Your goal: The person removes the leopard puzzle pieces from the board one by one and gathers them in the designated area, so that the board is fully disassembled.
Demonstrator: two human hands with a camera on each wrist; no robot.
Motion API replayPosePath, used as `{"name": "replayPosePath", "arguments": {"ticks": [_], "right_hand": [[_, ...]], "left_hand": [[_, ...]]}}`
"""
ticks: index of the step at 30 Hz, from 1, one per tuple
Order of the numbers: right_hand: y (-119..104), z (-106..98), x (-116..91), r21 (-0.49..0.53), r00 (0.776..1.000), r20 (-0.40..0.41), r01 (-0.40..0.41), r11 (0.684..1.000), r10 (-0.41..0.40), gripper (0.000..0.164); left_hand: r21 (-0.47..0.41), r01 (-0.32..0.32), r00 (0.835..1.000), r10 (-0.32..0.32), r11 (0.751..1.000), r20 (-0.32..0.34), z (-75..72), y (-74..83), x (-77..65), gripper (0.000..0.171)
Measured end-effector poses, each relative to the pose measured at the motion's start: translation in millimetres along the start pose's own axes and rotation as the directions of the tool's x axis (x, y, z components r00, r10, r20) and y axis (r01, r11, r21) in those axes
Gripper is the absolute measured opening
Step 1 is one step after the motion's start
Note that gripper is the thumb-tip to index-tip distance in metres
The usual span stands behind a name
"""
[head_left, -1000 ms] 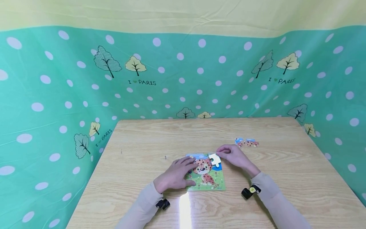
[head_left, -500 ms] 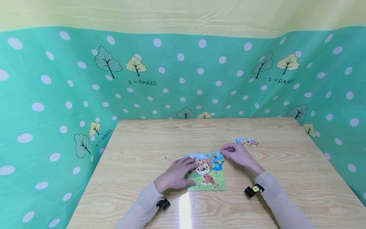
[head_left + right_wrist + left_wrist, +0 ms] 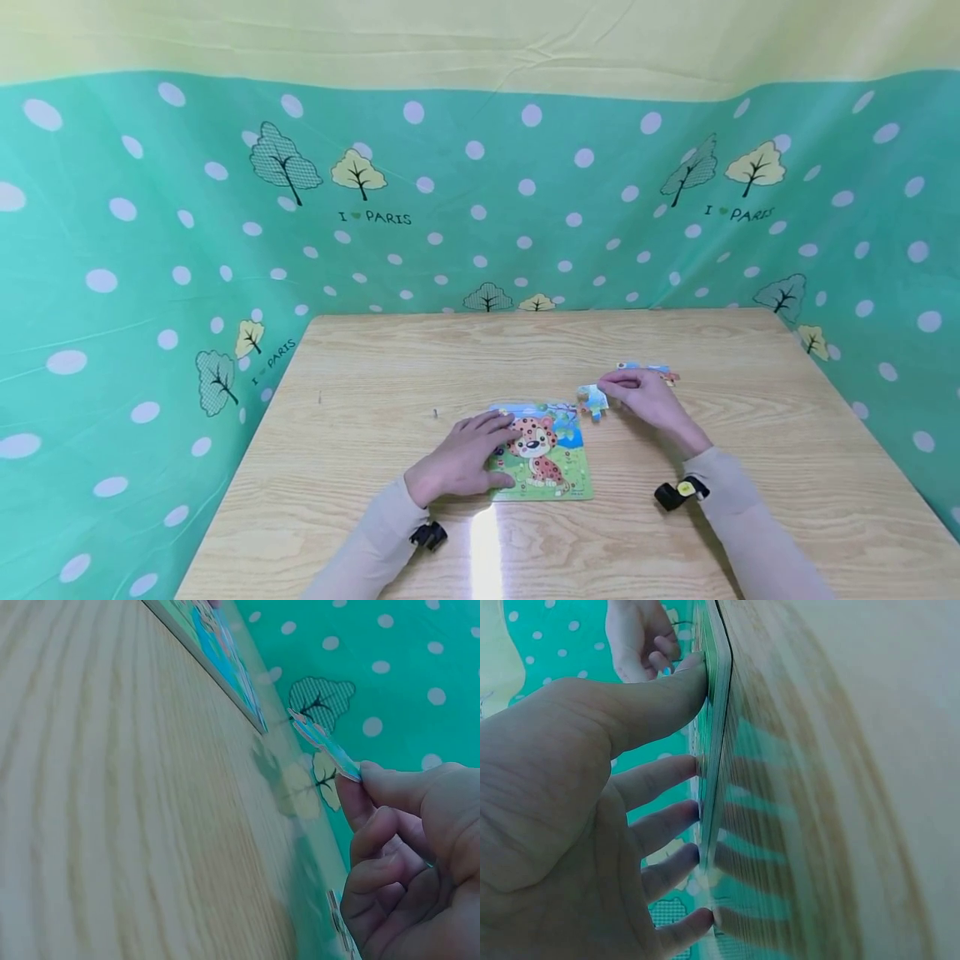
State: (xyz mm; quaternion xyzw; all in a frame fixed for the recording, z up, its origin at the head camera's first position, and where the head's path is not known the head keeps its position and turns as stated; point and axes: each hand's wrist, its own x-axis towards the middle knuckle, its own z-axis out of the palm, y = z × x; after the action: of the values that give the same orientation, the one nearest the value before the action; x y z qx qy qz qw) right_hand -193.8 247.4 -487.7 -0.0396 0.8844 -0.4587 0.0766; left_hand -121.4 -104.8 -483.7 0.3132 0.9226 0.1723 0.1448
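A square jigsaw puzzle [image 3: 573, 479] with a spotted leopard cub lies on the table. My left hand [image 3: 463, 457] rests on its left side, fingers spread; in the left wrist view the fingertips [image 3: 686, 814] and thumb touch its face. Up and right of the puzzle, my right hand [image 3: 651, 404] pinches a blue puzzle piece [image 3: 594, 400] by one edge. The right wrist view shows that puzzle piece [image 3: 322, 741] tilted and clear of the table, between thumb and index finger, the other fingers curled. The held piece is apart from the puzzle.
Several loose puzzle pieces [image 3: 660, 371] lie behind my right hand, partly hidden by it. The wooden table [image 3: 390, 358] ends at a green dotted curtain [image 3: 480, 225]. A tiny dark object [image 3: 435, 413] sits left of the puzzle.
My right hand has drawn the puzzle piece from over the puzzle's upper right corner to the right, off the puzzle; its face now looks different. The left hand stays in place.
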Motion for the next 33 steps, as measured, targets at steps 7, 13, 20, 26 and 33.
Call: {"name": "replayPosePath", "arguments": {"ticks": [7, 13, 20, 26, 33], "right_hand": [[4.0, -12.4, 1.5, 0.043, 0.998, -0.032, -0.043, 0.998, 0.044, 0.045], [5.3, -25.2, 0.7, 0.067, 0.996, -0.043, -0.072, 0.995, 0.075, 0.046], [12.0, -37.0, 0.9, 0.066, 0.993, -0.084, -0.081, 0.995, 0.087, 0.047], [18.9, -44.1, 2.8, 0.044, 0.983, -0.141, -0.11, 0.993, 0.115, 0.054], [26.7, -56.2, 2.6, 0.06, 0.968, -0.185, -0.159, 0.986, 0.167, 0.059]], "left_hand": [[0.005, -0.004, 1.0, 0.004, 1.0, -0.001, -1.0, -1.1, -0.1, 0.076], [0.003, -0.006, 1.0, 0.006, 1.0, -0.006, -1.6, -0.7, -0.2, 0.076], [-0.002, 0.0, 1.0, 0.0, 1.0, -0.001, -1.9, 0.1, 0.1, 0.075], [0.001, 0.007, 1.0, -0.007, 1.0, -0.004, -2.1, 1.0, -0.4, 0.076], [0.005, 0.01, 1.0, -0.01, 1.0, -0.004, 0.3, 1.5, -1.2, 0.077]]}}
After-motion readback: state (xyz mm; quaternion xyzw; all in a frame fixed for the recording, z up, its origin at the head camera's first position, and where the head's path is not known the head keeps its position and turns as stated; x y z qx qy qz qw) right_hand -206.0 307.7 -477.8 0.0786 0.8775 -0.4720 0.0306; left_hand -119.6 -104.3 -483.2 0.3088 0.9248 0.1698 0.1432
